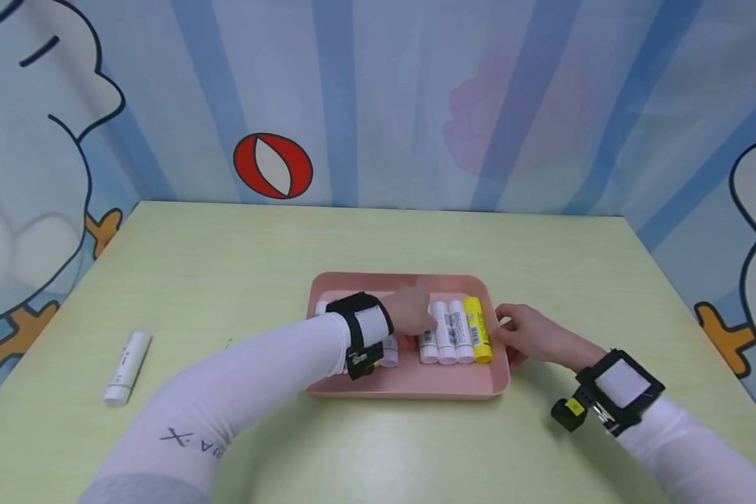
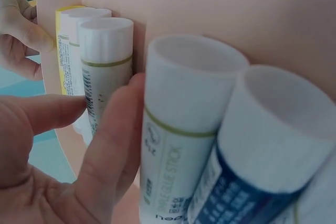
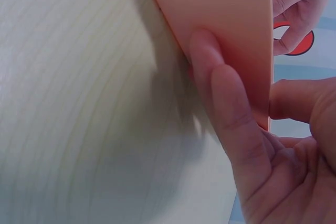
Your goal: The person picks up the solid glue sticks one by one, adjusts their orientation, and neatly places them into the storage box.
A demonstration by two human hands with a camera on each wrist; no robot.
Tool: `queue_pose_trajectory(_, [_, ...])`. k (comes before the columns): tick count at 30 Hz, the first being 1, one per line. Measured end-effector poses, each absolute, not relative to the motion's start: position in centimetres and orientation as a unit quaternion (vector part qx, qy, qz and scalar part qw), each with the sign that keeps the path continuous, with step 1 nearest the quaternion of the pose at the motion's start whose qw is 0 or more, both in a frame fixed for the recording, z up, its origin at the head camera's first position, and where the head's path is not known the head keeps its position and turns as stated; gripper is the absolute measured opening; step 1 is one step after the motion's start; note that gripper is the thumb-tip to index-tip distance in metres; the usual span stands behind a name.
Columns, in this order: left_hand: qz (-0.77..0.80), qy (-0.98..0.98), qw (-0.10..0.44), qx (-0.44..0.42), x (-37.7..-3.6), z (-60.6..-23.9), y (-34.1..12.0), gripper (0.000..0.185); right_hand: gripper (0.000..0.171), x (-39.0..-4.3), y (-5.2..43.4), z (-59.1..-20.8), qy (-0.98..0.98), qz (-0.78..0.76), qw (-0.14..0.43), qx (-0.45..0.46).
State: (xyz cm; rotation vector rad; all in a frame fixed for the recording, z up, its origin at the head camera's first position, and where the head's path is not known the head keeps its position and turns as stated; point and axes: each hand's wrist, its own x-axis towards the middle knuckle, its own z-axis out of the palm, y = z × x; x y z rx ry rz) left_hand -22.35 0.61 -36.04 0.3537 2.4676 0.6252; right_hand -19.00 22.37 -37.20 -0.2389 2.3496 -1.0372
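Several glue sticks [image 1: 453,332] are being kept in a row on the pink tray [image 1: 409,381] in the head view, their long axes running from the near rim toward the far rim. A yellow one [image 1: 477,329] is lying at the right end. The left hand [image 1: 409,315] is being held over the middle of the row; the right hand [image 1: 532,334] is being pressed to the tray's right rim. One white glue stick [image 1: 127,367] is lying well apart on the green table [image 1: 378,238].

From the left wrist, a white stick [image 2: 105,66] is being touched by loosely straightened fingers [image 2: 113,140] — nothing is being gripped.

From the right wrist, the tray wall [image 3: 226,30] is being pinched between fingers [image 3: 220,93] and thumb.

A careless nudge could be setting the round sticks rolling, judging by how loosely they are lying.
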Motion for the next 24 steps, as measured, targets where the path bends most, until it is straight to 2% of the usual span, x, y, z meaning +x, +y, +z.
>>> queue_pose_trajectory(5, [0.238, 0.918, 0.288, 0.136, -22.2, -35.7, 0.3, 0.059, 0.022, -19.0, 22.2, -37.3, 0.876, -0.383, 0.277, -0.091])
queue_pose_trajectory(12, [0.244, 0.917, 0.27, 0.165, -21.6, -34.0, -1.0, 0.077, 0.022, -19.0, 22.2, -37.3, 0.878, -0.381, 0.274, -0.093])
queue_pose_trajectory(18, [0.324, 0.892, 0.264, 0.172, -19.7, -32.3, -3.7, 0.065, 0.019, -18.6, 22.3, -37.1, 0.879, -0.382, 0.27, -0.097])
queue_pose_trajectory(24, [0.362, 0.894, 0.182, 0.19, -18.6, -31.8, -8.4, 0.052, 0.019, -18.6, 22.6, -36.9, 0.879, -0.383, 0.267, -0.099])
